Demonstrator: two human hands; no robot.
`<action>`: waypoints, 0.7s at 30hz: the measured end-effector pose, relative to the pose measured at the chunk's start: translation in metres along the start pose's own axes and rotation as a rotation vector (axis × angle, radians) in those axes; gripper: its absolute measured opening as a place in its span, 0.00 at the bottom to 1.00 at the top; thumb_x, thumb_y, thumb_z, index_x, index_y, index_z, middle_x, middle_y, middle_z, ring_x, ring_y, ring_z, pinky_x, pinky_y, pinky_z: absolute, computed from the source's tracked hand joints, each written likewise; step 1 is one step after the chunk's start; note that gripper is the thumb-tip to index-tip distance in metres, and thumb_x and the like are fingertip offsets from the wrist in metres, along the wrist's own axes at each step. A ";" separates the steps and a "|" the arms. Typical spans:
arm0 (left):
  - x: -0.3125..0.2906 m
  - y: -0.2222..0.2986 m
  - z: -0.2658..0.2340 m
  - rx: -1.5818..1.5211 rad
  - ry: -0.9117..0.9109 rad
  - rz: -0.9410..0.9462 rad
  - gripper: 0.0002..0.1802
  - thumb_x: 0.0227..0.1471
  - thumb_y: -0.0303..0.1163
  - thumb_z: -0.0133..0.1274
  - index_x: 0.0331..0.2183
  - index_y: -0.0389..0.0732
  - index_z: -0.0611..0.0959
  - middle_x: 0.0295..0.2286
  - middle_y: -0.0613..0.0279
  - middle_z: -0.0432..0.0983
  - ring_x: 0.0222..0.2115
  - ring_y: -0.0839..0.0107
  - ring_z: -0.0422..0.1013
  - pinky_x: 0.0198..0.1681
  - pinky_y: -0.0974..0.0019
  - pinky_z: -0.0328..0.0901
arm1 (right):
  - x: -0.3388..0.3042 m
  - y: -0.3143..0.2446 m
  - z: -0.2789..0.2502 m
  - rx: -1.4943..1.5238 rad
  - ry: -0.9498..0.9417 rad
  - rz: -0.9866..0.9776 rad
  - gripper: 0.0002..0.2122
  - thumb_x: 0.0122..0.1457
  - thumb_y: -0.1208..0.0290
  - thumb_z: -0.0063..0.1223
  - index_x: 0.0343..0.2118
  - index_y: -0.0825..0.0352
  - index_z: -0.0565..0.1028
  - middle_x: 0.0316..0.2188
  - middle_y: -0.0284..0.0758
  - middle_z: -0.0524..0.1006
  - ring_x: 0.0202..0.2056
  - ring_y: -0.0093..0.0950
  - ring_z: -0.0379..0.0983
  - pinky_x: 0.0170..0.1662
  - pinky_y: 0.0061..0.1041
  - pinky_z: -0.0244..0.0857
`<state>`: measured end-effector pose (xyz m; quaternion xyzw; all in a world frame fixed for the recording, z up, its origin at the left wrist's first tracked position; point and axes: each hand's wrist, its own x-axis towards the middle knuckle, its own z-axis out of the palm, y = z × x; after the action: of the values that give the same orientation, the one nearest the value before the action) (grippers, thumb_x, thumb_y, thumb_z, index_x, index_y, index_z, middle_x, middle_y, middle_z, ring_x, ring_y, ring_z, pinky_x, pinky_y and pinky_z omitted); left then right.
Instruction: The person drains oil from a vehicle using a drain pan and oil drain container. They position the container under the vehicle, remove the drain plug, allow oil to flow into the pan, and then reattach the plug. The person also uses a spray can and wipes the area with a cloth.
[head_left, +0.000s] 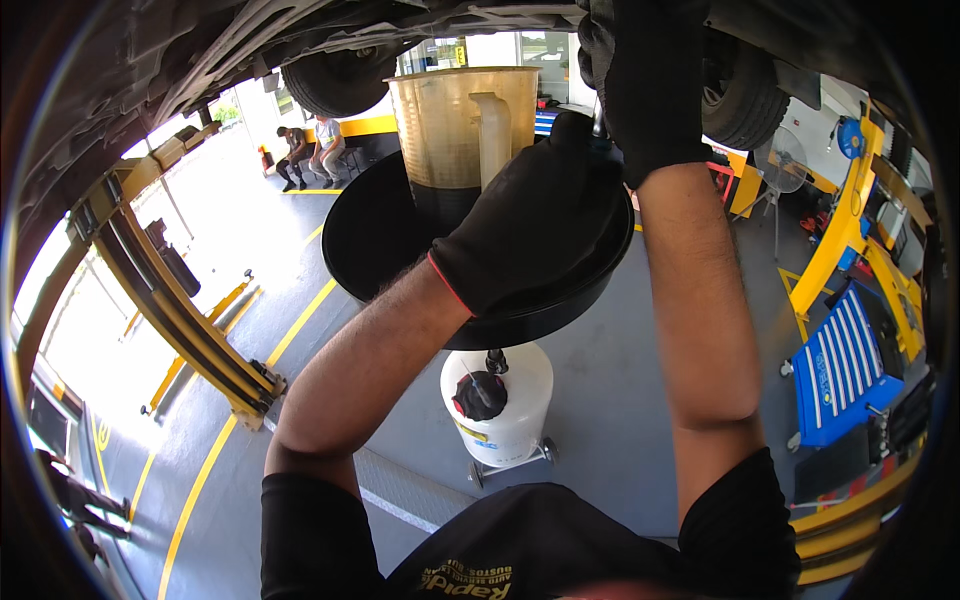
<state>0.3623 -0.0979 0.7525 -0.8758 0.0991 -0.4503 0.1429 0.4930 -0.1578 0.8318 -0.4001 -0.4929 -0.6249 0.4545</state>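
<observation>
The jug (440, 120) stands in the black pan (350, 250), just beside the gloved left hand (545, 215) — a knock from that hand could tip it. The right hand (655, 85) reaches toward the car (300, 25); what either holds, one cannot tell.

Daylight glares on the floor (185, 430) left of the pan (365, 240); above this pan, the car (130, 90) is dim; outer edges bend.
</observation>
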 end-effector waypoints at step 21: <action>0.026 -0.037 0.030 0.234 0.093 0.207 0.11 0.54 0.30 0.54 0.34 0.30 0.80 0.32 0.40 0.73 0.32 0.53 0.75 0.36 0.60 0.71 | 0.023 -0.003 -0.007 0.623 0.188 0.340 0.10 0.56 0.78 0.65 0.39 0.69 0.74 0.23 0.29 0.74 0.27 0.16 0.67 0.32 0.21 0.63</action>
<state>0.4034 -0.0668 0.7686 -0.8165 0.1423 -0.4815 0.2851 0.4834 -0.1678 0.8514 -0.2599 -0.5420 -0.3943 0.6952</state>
